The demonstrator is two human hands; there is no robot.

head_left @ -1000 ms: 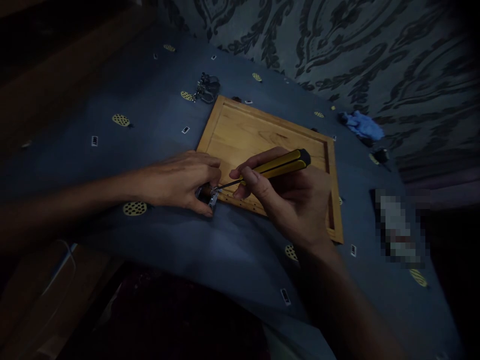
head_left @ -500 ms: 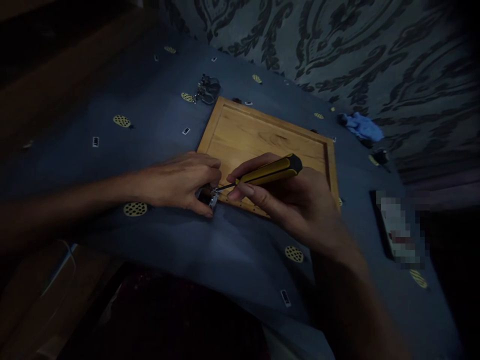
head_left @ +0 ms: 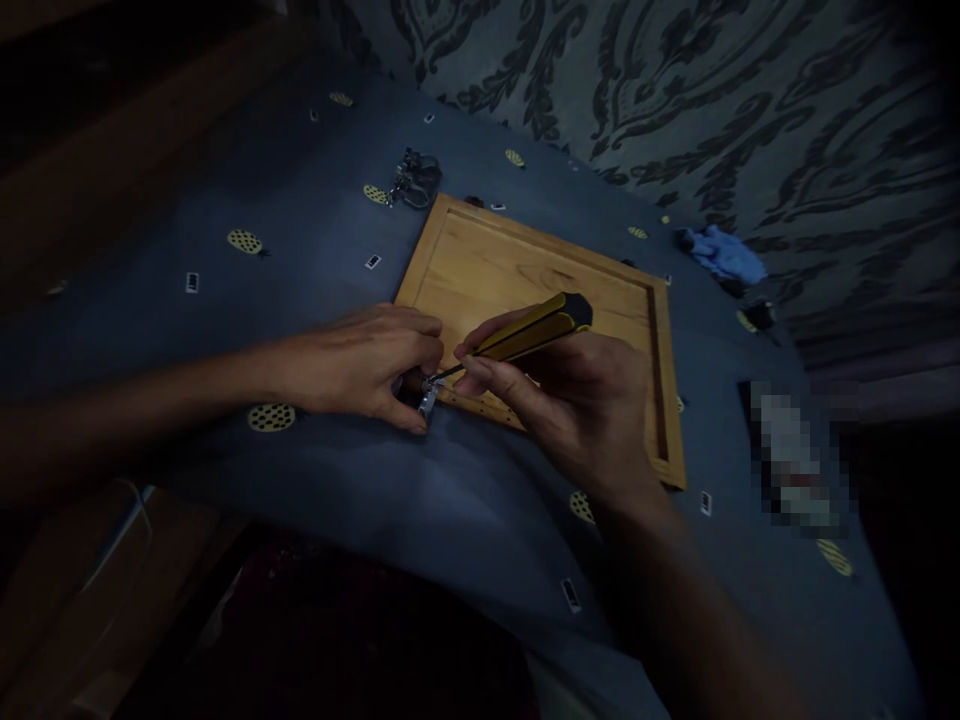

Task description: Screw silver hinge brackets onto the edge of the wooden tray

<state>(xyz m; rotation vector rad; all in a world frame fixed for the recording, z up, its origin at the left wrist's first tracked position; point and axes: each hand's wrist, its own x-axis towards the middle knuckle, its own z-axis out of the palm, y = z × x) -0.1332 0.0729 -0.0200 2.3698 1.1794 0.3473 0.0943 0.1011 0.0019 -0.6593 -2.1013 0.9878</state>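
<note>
A yellow and black screwdriver (head_left: 532,328) is gripped in my right hand (head_left: 592,410), its shaft slanting down to the left. Its tip meets a small shiny metal hinge (head_left: 427,400) at the near left corner of a wooden cabinet door (head_left: 480,270). My left hand (head_left: 367,365) pinches the hinge between thumb and fingers, covering part of it. The door lies flat with its raised frame facing up, and a row of small dark holes shows along its near edge. My right hand hides part of the door's right half.
Behind the door's far left corner lies a cluster of metal hinges (head_left: 416,180). A crumpled blue cloth (head_left: 724,255) rests by the patterned wall, with a small black item (head_left: 761,315) near it. A blurred-out rectangular object (head_left: 795,455) sits at the right on the pineapple-print cloth (head_left: 300,190).
My right hand has turned and shifted slightly left, swinging the screwdriver's handle a little up and left. The tip stays at the hinge. My left hand keeps its place.
</note>
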